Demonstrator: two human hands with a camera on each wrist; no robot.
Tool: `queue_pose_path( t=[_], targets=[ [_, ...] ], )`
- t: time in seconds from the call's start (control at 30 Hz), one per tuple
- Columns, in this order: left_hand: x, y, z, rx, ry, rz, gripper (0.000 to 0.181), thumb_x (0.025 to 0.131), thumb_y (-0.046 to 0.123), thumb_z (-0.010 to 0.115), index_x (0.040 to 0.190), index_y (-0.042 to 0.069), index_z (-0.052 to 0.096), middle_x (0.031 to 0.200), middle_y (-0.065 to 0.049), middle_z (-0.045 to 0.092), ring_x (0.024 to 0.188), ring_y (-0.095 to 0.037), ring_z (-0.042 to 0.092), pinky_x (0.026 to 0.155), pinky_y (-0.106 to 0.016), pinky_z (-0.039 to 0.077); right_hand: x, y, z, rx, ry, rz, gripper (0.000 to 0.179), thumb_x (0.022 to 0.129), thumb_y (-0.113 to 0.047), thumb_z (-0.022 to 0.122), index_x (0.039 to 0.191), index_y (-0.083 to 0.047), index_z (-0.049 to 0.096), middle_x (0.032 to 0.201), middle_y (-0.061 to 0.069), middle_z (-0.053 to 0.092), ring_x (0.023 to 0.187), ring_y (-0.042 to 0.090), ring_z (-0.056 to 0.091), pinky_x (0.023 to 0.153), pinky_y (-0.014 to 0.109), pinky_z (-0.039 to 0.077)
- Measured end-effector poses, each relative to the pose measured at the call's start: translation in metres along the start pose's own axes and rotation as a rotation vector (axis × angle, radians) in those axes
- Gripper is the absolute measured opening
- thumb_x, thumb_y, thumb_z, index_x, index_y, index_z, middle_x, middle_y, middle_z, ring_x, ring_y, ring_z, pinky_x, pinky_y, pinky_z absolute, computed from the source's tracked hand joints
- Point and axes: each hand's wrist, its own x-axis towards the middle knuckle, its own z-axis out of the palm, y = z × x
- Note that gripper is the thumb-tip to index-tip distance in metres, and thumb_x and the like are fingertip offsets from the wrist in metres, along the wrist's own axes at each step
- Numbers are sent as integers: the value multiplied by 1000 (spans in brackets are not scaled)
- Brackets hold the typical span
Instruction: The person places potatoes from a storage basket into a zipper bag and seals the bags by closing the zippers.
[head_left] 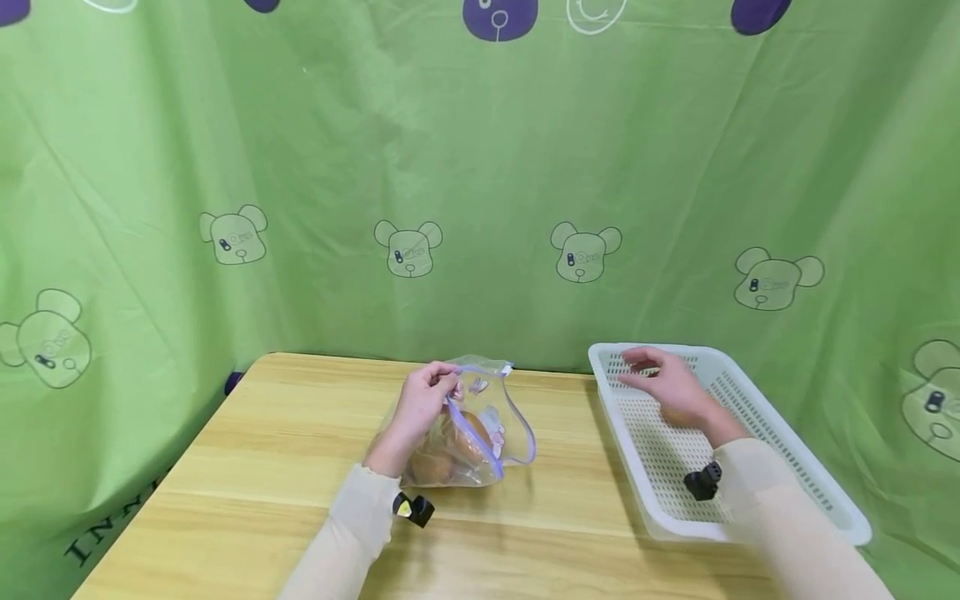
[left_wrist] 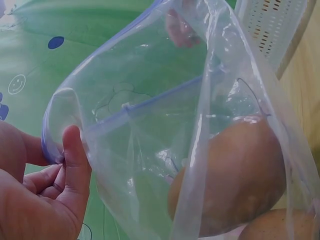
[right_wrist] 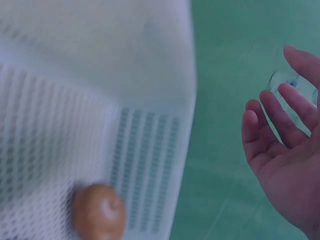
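Note:
My left hand (head_left: 423,404) pinches the purple-edged rim of a clear zip bag (left_wrist: 145,65), thumb against fingers. The bag's mouth gapes to the right in the head view. Inside lie round brown fruits (left_wrist: 235,170), smooth-skinned and pear-like, seen through the plastic. Over the far part of the white basket hovers my right hand (head_left: 671,387), holding nothing, its fingers apart and loosely bent. One more round brown fruit (right_wrist: 100,212) sits on the basket floor; in the head view the right hand and wrist partly cover it.
The white perforated basket (head_left: 626,450) stands on the right side of the wooden table (head_left: 300,417), the bag near its middle. A green curtain (head_left: 487,150) with bear prints hangs right behind the table's back edge.

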Motion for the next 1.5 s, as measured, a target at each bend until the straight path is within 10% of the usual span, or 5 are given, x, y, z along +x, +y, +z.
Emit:
queue_pose_path(
  t=[0.7, 1.5],
  targets=[
    [0, -3, -4, 51, 1, 9, 21, 92, 0, 51, 110, -8, 61, 77, -7, 60, 66, -11, 56, 60, -30, 54, -14, 107, -32, -120, -108, 101, 66, 82, -18, 74, 133, 10, 43, 134, 36, 39, 121, 55, 32, 96, 67, 30],
    [4, -4, -7, 49, -13, 8, 22, 92, 0, 51, 110, -9, 60, 76, -5, 59, 65, -11, 55, 55, -23, 51, -23, 138, -14, -145, -149, 101, 73, 72, -7, 77, 132, 14, 41, 126, 39, 43, 110, 53, 43, 91, 65, 34]
  ],
)
